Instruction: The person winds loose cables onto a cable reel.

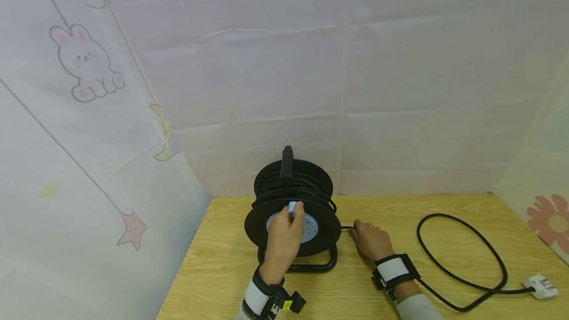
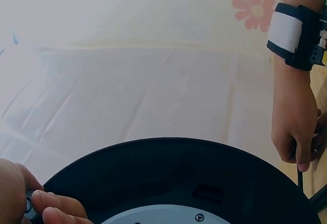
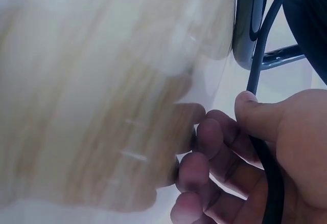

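Observation:
A black cable reel (image 1: 326, 226) stands upright on its tubular frame, with black cable (image 1: 293, 187) wound round its drum and a light-blue socket panel on the front. My left hand (image 1: 284, 241) grips the light-blue crank knob (image 1: 292, 208) near the top of that panel. In the left wrist view, fingers and thumb close round the knob (image 2: 31, 209). To the reel's right, my right hand (image 1: 373, 241) holds the cable where it leaves the drum. The right wrist view shows this cable (image 3: 275, 188) running across the palm under the thumb, the fingers curled beside it.
Loose cable (image 1: 477, 233) makes a wide loop on the wooden table (image 1: 213, 280) at the right, ending in a white plug (image 1: 541, 286). The reel's black carry handle (image 1: 287, 164) rises above the drum. Printed sheets (image 1: 284, 78) hang behind and at both sides.

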Available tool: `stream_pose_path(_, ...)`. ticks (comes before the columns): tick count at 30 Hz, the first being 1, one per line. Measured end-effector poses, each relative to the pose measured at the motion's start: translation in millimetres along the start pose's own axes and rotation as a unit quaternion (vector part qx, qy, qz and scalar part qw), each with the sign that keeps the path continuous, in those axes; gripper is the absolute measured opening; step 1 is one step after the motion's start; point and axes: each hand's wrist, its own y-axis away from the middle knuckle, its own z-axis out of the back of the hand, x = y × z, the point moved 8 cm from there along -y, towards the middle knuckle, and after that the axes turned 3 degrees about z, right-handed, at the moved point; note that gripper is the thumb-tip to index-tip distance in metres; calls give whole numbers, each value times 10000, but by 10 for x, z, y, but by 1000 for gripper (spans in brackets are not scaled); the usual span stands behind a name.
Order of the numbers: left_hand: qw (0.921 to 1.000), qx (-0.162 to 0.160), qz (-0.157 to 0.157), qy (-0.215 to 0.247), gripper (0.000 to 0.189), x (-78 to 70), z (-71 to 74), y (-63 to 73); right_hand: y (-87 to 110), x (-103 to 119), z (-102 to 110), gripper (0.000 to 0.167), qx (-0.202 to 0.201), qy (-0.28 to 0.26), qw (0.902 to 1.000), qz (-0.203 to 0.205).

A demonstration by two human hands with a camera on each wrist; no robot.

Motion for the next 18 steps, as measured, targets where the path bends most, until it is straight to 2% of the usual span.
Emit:
stream_pose_path(3, 9999, 40, -58, 79, 47, -14, -22, -1, 2, 0, -4, 23, 1, -33, 10000, 16)
stream_pose_path(6, 9998, 136, 61, 153, 47, -14, -51, -6, 1, 5, -7, 24, 31, -87, 10000, 6)
stream_pose_path(12, 9997, 170, 182, 42, 46, -8, -100, -15, -12, 3, -34, 23, 129, -221, 9997, -50)
stream_pose_path(18, 9997, 171, 117, -86, 47, -11, -136, -5, -5, -5, -77, 22, 351, -369, 9986, -110)
